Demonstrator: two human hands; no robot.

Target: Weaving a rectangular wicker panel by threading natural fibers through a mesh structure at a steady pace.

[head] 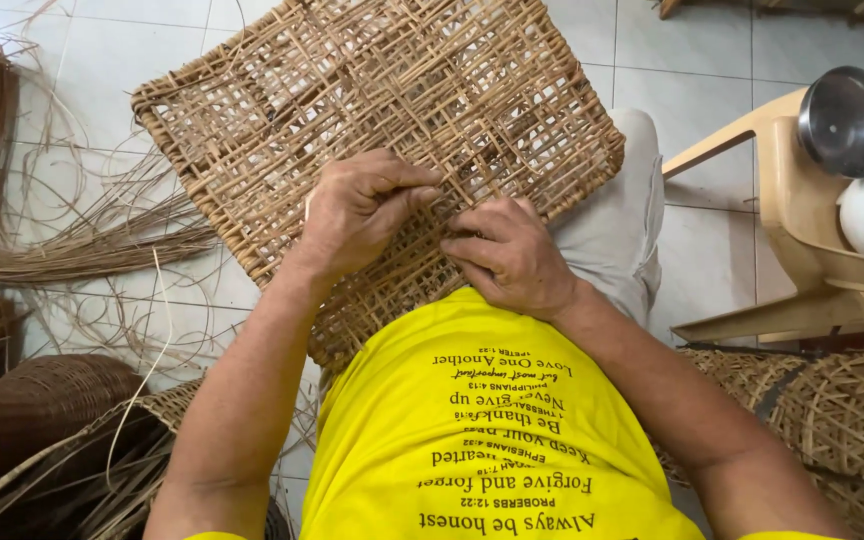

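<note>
While pinching strands mid-panel, fingers of left hand (357, 210) and right hand (507, 255), woven panel (372, 100) edges clear.

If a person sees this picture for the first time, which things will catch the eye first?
First, the large woven cane panel lying across the person's lap in the centre, with the left hand and right hand pinching strands at its near edge. Next, the bright yellow shirt at the bottom. Loose cane strips sprawl over the tiled floor on the left.

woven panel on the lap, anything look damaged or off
Nothing looks damaged. The woven panel lies tilted across the lap, its weave open and uneven, with both the left hand and right hand pinching strands near its lower edge. Loose cane strips lie scattered on the floor.
</note>
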